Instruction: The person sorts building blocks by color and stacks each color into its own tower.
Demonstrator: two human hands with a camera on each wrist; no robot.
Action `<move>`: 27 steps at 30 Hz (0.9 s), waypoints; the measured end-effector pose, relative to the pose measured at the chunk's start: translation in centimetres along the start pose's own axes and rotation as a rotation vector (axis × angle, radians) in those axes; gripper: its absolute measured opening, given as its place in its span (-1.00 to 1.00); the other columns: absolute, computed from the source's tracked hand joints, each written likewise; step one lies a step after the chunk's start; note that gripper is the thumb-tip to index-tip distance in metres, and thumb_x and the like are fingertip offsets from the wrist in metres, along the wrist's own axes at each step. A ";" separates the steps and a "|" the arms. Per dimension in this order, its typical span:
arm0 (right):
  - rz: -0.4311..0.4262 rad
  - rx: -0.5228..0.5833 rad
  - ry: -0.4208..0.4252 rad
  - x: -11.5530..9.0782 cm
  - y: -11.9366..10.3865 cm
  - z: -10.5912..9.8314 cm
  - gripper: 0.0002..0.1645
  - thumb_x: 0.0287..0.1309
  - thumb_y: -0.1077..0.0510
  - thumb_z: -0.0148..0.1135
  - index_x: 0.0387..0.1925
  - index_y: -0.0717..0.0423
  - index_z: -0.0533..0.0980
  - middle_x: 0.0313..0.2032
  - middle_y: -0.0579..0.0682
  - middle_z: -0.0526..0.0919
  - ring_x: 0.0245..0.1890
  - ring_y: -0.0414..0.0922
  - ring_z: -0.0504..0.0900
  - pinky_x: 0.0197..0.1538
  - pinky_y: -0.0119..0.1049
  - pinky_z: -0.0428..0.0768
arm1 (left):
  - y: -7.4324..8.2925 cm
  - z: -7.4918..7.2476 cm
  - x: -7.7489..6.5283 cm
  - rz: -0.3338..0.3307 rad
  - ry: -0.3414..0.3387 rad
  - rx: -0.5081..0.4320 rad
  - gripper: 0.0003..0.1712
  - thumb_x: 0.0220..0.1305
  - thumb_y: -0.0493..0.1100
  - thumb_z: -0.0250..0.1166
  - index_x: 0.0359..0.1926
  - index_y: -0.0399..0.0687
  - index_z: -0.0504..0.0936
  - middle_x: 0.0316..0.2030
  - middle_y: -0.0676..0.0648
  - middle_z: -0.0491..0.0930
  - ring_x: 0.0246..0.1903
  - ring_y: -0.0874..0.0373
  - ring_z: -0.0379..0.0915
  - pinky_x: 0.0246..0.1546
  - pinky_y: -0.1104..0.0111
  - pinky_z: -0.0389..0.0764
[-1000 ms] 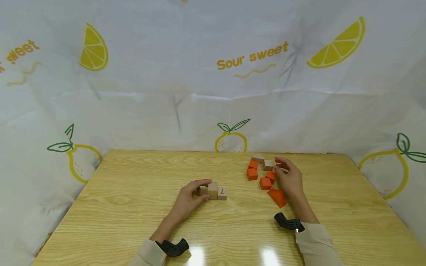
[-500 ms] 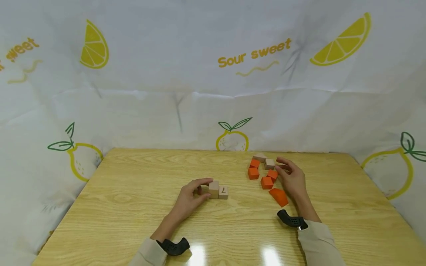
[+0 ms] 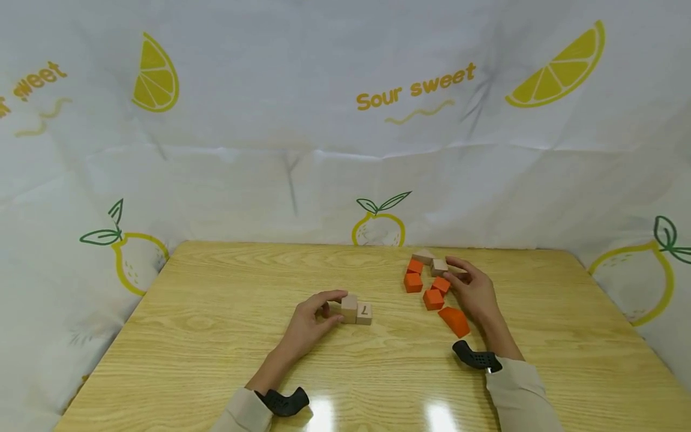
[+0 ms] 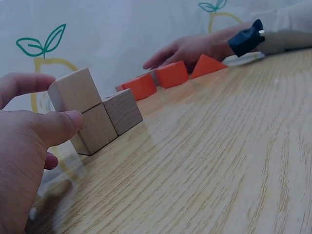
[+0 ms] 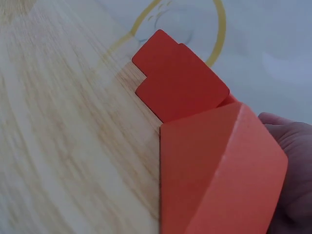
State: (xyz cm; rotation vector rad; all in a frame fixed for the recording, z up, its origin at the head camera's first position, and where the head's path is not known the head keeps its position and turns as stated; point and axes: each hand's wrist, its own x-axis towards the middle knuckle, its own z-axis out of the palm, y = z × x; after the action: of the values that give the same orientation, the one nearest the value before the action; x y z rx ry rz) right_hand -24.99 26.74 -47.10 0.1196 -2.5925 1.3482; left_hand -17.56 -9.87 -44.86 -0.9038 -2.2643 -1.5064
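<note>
- The left hand [image 3: 312, 321] has a thumb and a finger around the top wooden block [image 4: 78, 88], pinching it.
- That block sits on the bottom wooden block [image 4: 98, 127], just past the fingertips.
- The marked block [image 3: 364, 314] touches this little tower on the side away from the left hand.
- The right hand [image 3: 475, 294] is bent, with its finger and thumb a little apart at the right edge of the plain block [image 3: 438, 267]. I can't tell if it is gripping it.
- The orange wedge [image 3: 454, 322] lies on the table [image 3: 216, 360], just left of the right hand.
- Four orange blocks [image 3: 433, 299] are near the plain block.
- A pale wedge [image 3: 423, 257] is behind them, near the table's back edge.
</note>
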 end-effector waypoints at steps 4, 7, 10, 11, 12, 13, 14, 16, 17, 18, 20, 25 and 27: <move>-0.025 -0.072 -0.012 0.4 -0.2 0.0 -0.50 0.36 0.02 0.10 0.28 0.03 0.41 -0.05 0.19 0.60 -0.17 0.04 0.57 -0.29 -0.39 0.47 | -0.5 0.1 0.1 -0.004 0.002 0.012 -0.50 0.08 -0.50 0.34 0.10 -0.33 0.53 -0.11 -0.25 0.58 -0.43 -0.19 0.38 -0.44 0.11 0.46; -0.025 -0.101 -0.022 0.6 -0.3 0.0 -0.50 0.38 0.03 0.08 0.30 0.03 0.40 -0.13 0.21 0.62 -0.24 0.03 0.55 -0.33 -0.29 0.44 | -1.9 0.4 0.0 -0.041 -0.003 0.010 -0.48 0.10 -0.48 0.34 0.13 -0.28 0.52 -0.09 -0.22 0.58 -0.42 -0.18 0.39 -0.42 0.11 0.46; -0.013 -0.111 -0.029 0.8 -0.4 0.1 -0.49 0.38 0.04 0.07 0.31 0.05 0.39 -0.13 0.24 0.61 -0.27 0.01 0.54 -0.34 -0.28 0.42 | -3.2 0.7 -0.3 -0.068 -0.003 0.006 -0.46 0.11 -0.44 0.35 0.16 -0.21 0.52 -0.07 -0.17 0.58 -0.40 -0.14 0.40 -0.41 0.13 0.47; -0.011 -0.110 -0.029 0.8 -0.4 0.1 -0.49 0.39 0.04 0.07 0.30 0.05 0.38 -0.12 0.24 0.61 -0.28 0.01 0.53 -0.35 -0.28 0.41 | -3.6 0.8 -0.3 -0.074 -0.004 0.007 -0.46 0.12 -0.41 0.35 0.17 -0.17 0.53 -0.06 -0.14 0.58 -0.40 -0.11 0.40 -0.40 0.15 0.47; -0.010 -0.109 -0.029 0.8 -0.5 0.0 -0.49 0.39 0.05 0.06 0.31 0.06 0.38 -0.11 0.25 0.60 -0.29 0.01 0.53 -0.36 -0.29 0.41 | -3.8 0.8 -0.4 -0.076 -0.003 0.008 -0.46 0.13 -0.39 0.36 0.18 -0.13 0.53 -0.06 -0.11 0.58 -0.40 -0.08 0.40 -0.40 0.17 0.47; -0.010 -0.106 -0.032 0.9 -0.5 0.0 -0.50 0.39 0.06 0.06 0.31 0.06 0.38 -0.10 0.26 0.60 -0.29 0.01 0.52 -0.38 -0.29 0.40 | -3.9 0.8 -0.4 -0.074 -0.002 0.009 -0.46 0.13 -0.36 0.36 0.18 -0.10 0.53 -0.06 -0.08 0.58 -0.39 -0.05 0.41 -0.40 0.19 0.48; -0.013 -0.105 -0.034 0.9 -0.5 0.0 -0.49 0.39 0.06 0.05 0.31 0.07 0.38 -0.09 0.27 0.59 -0.30 0.01 0.52 -0.39 -0.29 0.39 | -4.0 0.8 -0.4 -0.070 -0.001 0.009 -0.46 0.14 -0.33 0.36 0.18 -0.07 0.53 -0.06 -0.06 0.59 -0.39 -0.02 0.41 -0.40 0.21 0.48; -0.019 -0.107 -0.041 1.1 -0.6 0.0 -0.49 0.40 0.06 0.04 0.32 0.07 0.36 -0.05 0.27 0.57 -0.30 0.01 0.51 -0.39 -0.28 0.39 | -4.1 0.7 -0.4 -0.064 0.000 0.009 -0.46 0.15 -0.29 0.36 0.19 0.00 0.53 -0.05 0.00 0.58 -0.39 0.04 0.40 -0.40 0.25 0.48; -0.019 -0.110 -0.045 1.1 -0.7 -0.1 -0.49 0.41 0.05 0.03 0.33 0.07 0.35 -0.05 0.27 0.58 -0.30 0.01 0.50 -0.38 -0.27 0.39 | -4.1 0.7 -0.4 -0.065 -0.001 0.008 -0.46 0.16 -0.28 0.36 0.19 0.03 0.53 -0.05 0.03 0.58 -0.39 0.06 0.40 -0.39 0.28 0.48; -0.015 -0.113 -0.047 1.1 -0.7 -0.1 -0.48 0.41 0.05 0.02 0.33 0.06 0.35 -0.04 0.27 0.57 -0.30 0.00 0.50 -0.37 -0.27 0.39 | -4.1 0.7 -0.4 -0.065 -0.004 0.009 -0.46 0.17 -0.27 0.35 0.20 0.06 0.52 -0.05 0.05 0.57 -0.38 0.08 0.39 -0.39 0.30 0.48; -0.007 -0.122 -0.061 1.1 -0.7 -0.1 -0.48 0.42 0.05 0.00 0.35 0.05 0.32 -0.07 0.28 0.58 -0.34 0.00 0.49 -0.38 -0.24 0.38 | -4.1 0.7 -0.4 -0.079 -0.012 0.008 -0.46 0.19 -0.26 0.35 0.21 0.10 0.52 -0.05 0.08 0.57 -0.38 0.11 0.38 -0.39 0.34 0.47; -0.001 -0.126 -0.084 0.6 -0.5 -0.1 -0.48 0.43 0.07 0.00 0.35 0.06 0.31 -0.06 0.26 0.57 -0.37 0.01 0.49 -0.41 -0.24 0.38 | -4.0 0.8 -0.7 -0.110 -0.028 -0.005 -0.45 0.18 -0.27 0.35 0.20 0.12 0.52 -0.05 0.09 0.56 -0.38 0.14 0.37 -0.37 0.37 0.47; -0.019 -0.125 -0.080 0.4 -0.4 0.0 -0.49 0.43 0.08 0.00 0.34 0.09 0.32 0.02 0.25 0.55 -0.30 0.03 0.52 -0.38 -0.25 0.39 | -3.9 0.9 -0.8 -0.103 -0.025 -0.009 -0.46 0.18 -0.28 0.35 0.20 0.07 0.53 -0.05 0.05 0.57 -0.38 0.12 0.39 -0.37 0.34 0.48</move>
State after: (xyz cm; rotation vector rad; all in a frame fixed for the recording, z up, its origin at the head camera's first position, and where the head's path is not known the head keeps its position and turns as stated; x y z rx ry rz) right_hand -25.34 26.50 -46.72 0.1816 -2.7261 1.1950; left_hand -19.33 -10.38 -48.48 -0.8238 -2.3567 -1.5575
